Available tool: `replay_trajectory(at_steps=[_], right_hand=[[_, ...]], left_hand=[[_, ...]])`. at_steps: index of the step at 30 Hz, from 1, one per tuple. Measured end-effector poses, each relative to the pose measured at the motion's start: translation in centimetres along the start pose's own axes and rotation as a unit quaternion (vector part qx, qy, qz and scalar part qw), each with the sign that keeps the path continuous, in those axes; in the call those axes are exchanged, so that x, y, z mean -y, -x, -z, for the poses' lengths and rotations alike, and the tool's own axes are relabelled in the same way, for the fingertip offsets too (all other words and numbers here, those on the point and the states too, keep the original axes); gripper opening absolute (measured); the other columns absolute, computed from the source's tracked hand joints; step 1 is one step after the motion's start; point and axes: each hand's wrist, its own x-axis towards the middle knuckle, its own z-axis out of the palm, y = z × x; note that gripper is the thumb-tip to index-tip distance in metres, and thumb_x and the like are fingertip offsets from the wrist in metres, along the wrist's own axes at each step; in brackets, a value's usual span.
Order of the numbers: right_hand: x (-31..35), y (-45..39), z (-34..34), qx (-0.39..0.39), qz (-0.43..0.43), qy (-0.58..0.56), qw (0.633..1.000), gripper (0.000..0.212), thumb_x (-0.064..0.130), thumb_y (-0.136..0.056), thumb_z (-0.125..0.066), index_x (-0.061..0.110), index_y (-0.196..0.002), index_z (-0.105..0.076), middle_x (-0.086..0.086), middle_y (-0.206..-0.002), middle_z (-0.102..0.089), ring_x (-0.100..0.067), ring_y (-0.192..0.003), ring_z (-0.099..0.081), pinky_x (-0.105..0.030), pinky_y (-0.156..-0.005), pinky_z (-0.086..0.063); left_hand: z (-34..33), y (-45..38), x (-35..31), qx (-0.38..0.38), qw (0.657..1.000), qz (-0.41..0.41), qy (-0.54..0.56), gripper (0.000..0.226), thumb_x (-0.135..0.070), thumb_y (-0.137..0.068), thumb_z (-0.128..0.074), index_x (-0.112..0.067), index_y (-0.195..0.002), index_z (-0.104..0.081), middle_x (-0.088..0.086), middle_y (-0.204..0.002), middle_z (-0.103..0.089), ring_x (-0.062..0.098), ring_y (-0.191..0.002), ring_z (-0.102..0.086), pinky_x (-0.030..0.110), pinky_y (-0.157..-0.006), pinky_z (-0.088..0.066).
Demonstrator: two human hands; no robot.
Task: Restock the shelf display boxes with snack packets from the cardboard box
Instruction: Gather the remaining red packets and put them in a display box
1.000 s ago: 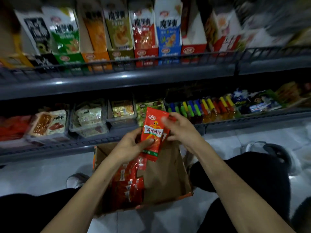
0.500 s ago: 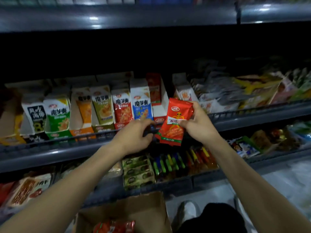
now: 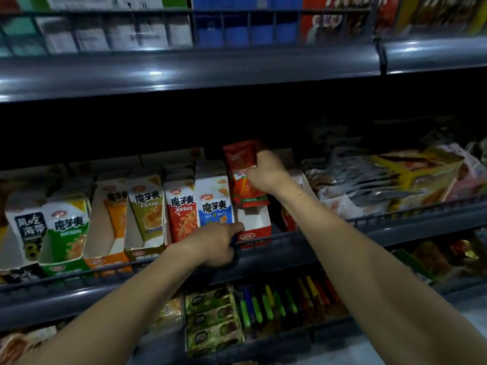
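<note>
My right hand [image 3: 266,173] grips a red snack packet [image 3: 243,177] by its right edge and holds it upright inside the red and white display box [image 3: 257,230] on the middle shelf. My left hand [image 3: 214,243] is at the front of that box, fingers curled over the wire shelf rail [image 3: 263,243], index finger touching the box's front left corner. The cardboard box is out of view.
To the left, a row of display boxes holds blue [image 3: 214,204], red [image 3: 180,209], olive [image 3: 146,206], orange [image 3: 113,206] and green [image 3: 67,227] packets. Mixed snack packs [image 3: 395,177] lie to the right. The lower shelf holds coloured tubes [image 3: 276,301] and green packs [image 3: 210,320].
The red packet has moved up from in front of the shelf into the red display box. My left hand let go of it and went to the box's front at the rail.
</note>
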Motion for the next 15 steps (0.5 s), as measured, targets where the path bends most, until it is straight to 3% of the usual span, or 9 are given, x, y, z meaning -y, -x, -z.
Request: replay_trajectory(at_steps=[2,5,9,11,13,15], right_hand=[[-0.2,-1.0,-1.1,0.008,-0.039,-0.024,0.999,0.018,0.01,-0.091,-0.056,-0.002,-0.102,-0.064,-0.012,-0.095,-0.058,-0.028,-0.094,-0.06,-0.029,-0.07,-0.042],[-1.2,-1.9,-2.8,0.042,-0.084,-0.064,0.993,0.013,0.009,-0.088,-0.057,0.001,-0.095,-0.064,-0.017,-0.096,-0.063,-0.029,-0.091,-0.062,-0.026,-0.067,-0.042],[-1.7,-3.0,-2.8,0.071,-0.081,-0.017,0.994,0.009,0.008,-0.086,-0.058,0.005,-0.091,-0.065,-0.015,-0.097,-0.065,-0.024,-0.084,-0.061,-0.022,-0.059,-0.042],[-1.3,-3.4,-2.0,0.069,-0.043,0.044,0.996,0.022,0.009,-0.089,-0.057,0.007,-0.109,-0.065,-0.014,-0.109,-0.063,-0.024,-0.097,-0.06,-0.023,-0.066,-0.041],[-1.1,-4.0,-1.5,0.077,0.016,0.115,0.99,0.044,0.007,-0.092,-0.057,0.015,-0.134,-0.052,-0.012,-0.126,-0.056,-0.025,-0.108,-0.056,-0.023,-0.073,-0.038],[-0.8,-4.1,-1.5,0.119,0.053,0.233,0.964,0.053,0.01,-0.093,-0.057,0.018,-0.143,-0.039,-0.014,-0.131,-0.052,-0.028,-0.114,-0.053,-0.025,-0.076,-0.037]], left_hand=[[-0.2,-0.2,0.1,0.004,1.0,0.0,0.002,0.064,-0.021,-0.087,-0.054,-0.03,-0.146,-0.027,0.006,-0.139,-0.049,0.028,-0.122,-0.05,0.035,-0.096,-0.047],[-0.7,-0.5,0.2,-0.005,1.0,0.002,-0.017,0.067,-0.02,-0.086,-0.054,-0.029,-0.145,-0.026,0.008,-0.14,-0.048,0.029,-0.124,-0.048,0.039,-0.098,-0.047],[-1.2,-0.5,0.3,-0.027,0.999,-0.006,-0.038,0.065,-0.021,-0.085,-0.055,-0.029,-0.142,-0.027,0.007,-0.131,-0.052,0.03,-0.118,-0.052,0.039,-0.091,-0.049],[-1.3,-0.5,0.3,-0.039,0.998,-0.01,-0.048,0.063,-0.023,-0.085,-0.056,-0.028,-0.141,-0.028,0.007,-0.128,-0.053,0.03,-0.116,-0.053,0.039,-0.089,-0.05],[-1.2,-0.4,0.3,-0.046,0.997,-0.015,-0.053,0.062,-0.025,-0.086,-0.057,-0.027,-0.14,-0.028,0.007,-0.125,-0.054,0.03,-0.113,-0.054,0.039,-0.088,-0.05],[-1.2,-0.3,0.2,-0.047,0.997,-0.019,-0.057,0.062,-0.025,-0.086,-0.058,-0.026,-0.14,-0.027,0.008,-0.124,-0.054,0.031,-0.11,-0.055,0.039,-0.087,-0.05]])
